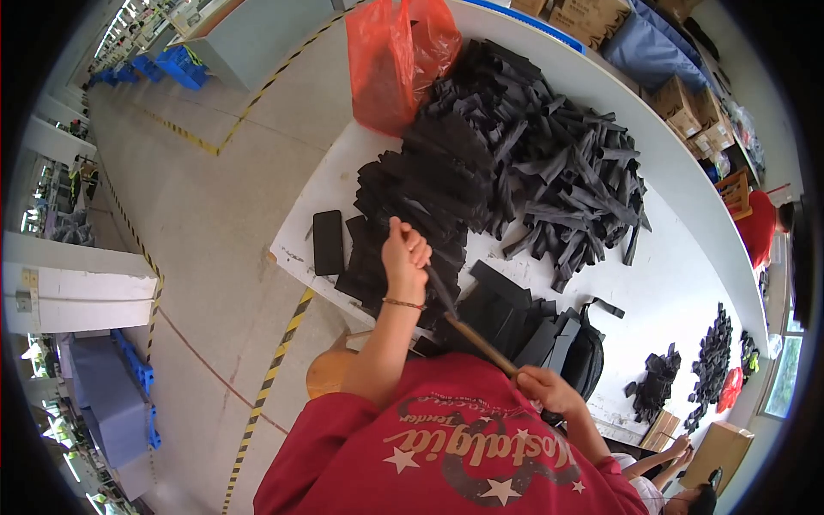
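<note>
My left hand (405, 257) is closed, with one end of a narrow black fabric strip (442, 292) in its fingers, above a stack of flat black fabric pieces (421, 176). From there the strip runs down toward a thin wooden stick (481, 342). The stick's far end meets the strip; whether it sits inside the fabric I cannot tell. Close to my body, my right hand (548, 391) grips the stick's near end. To the right of the stack spreads a loose heap of dark fabric strips (575, 163).
A black phone (327, 243) lies at the white table's (296, 202) left edge, and a red plastic bag (382, 69) stands at its far corner. A black bag (586, 360) rests by my right hand. A wooden stool (328, 374) is at my left. A co-worker's hands (678, 451) show lower right.
</note>
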`<act>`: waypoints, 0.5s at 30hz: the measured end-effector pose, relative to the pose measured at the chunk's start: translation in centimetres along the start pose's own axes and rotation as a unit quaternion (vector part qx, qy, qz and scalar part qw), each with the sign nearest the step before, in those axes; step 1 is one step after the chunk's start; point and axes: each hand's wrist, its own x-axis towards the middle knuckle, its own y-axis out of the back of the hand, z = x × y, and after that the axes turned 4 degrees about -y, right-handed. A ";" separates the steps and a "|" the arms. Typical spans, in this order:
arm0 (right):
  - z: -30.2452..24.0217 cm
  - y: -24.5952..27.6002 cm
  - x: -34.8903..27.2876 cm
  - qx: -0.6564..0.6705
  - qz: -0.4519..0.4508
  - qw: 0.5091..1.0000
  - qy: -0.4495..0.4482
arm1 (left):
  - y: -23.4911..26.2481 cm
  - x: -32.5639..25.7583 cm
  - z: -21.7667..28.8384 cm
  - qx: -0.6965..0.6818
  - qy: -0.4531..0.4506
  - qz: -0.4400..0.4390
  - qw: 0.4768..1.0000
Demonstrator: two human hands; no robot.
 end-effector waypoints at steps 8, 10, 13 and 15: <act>-7.8 -1.7 12.0 -0.023 0.407 0.796 0.448 | -3.8 -3.5 -5.9 -0.006 0.066 0.072 0.995; -10.5 -1.2 11.3 0.101 0.319 0.845 0.417 | -3.4 -3.9 -5.5 0.004 0.052 0.070 0.996; -11.5 -0.1 11.6 0.079 0.292 0.861 0.409 | -3.5 -4.4 -5.1 0.024 0.040 0.075 0.996; -11.3 0.3 11.6 0.102 0.231 0.880 0.403 | -3.2 -4.5 -4.8 0.031 0.033 0.087 0.995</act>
